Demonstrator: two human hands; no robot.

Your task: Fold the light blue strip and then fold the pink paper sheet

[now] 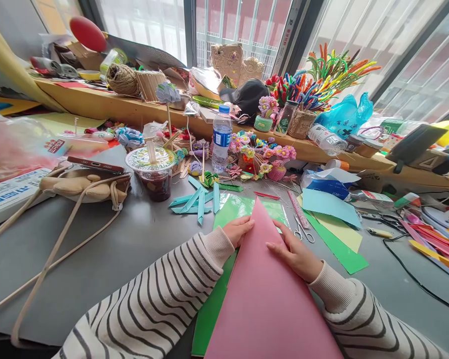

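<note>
Beyond the pink paper [265, 294], a bottle [220, 162] with illegible blue label [222, 138].

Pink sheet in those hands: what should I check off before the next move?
1. Left hand on the pink sheet: ok, at the left edge near the tip.
2. Right hand on the sheet: ok, at the right edge, thumb on top.
3. Scissors clear of the right hand: cannot tell; they lie right beside it.
4. Drink cup upright and lidded: ok.
5. Sheet's near end flat: cannot tell, cut off by the picture.
</note>
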